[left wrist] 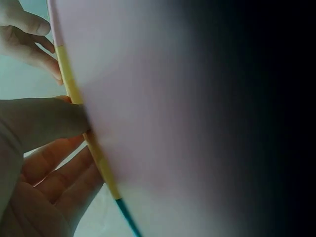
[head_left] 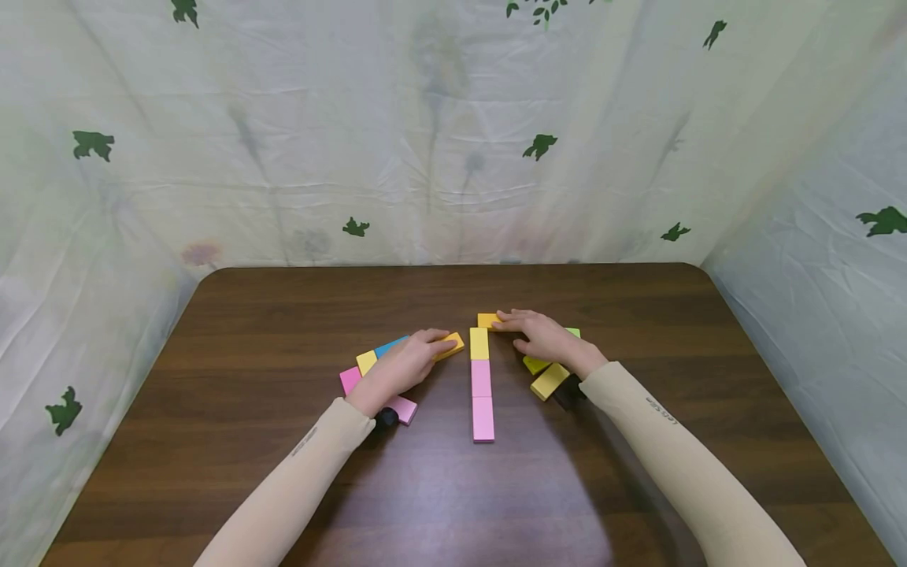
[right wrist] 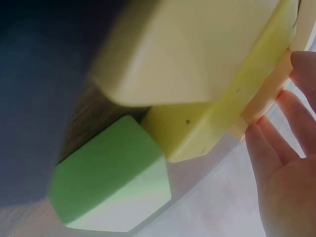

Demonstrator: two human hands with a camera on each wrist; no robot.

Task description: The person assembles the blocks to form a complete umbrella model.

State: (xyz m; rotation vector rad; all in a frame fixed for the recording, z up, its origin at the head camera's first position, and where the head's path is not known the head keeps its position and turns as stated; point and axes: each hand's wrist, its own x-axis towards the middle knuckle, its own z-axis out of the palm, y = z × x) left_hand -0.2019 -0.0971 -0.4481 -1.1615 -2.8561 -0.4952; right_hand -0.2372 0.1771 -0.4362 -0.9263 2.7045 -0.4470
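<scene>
My left hand grips an orange-yellow block, its thumb on the near side and fingers behind in the left wrist view. My right hand touches an orange block with its fingertips; the thumb stands apart from it. In the right wrist view the fingers are nearly straight against the orange block's side. Between the hands runs a straight column: a yellow block at the far end, then a pink block and another pink block. The orange block lies just beyond the column's far end.
Beside the left hand lie a blue block, a yellow block, a pink block and a light pink block. Near the right hand are a green block, a lime block and a dull yellow block. Everything lies on a brown table.
</scene>
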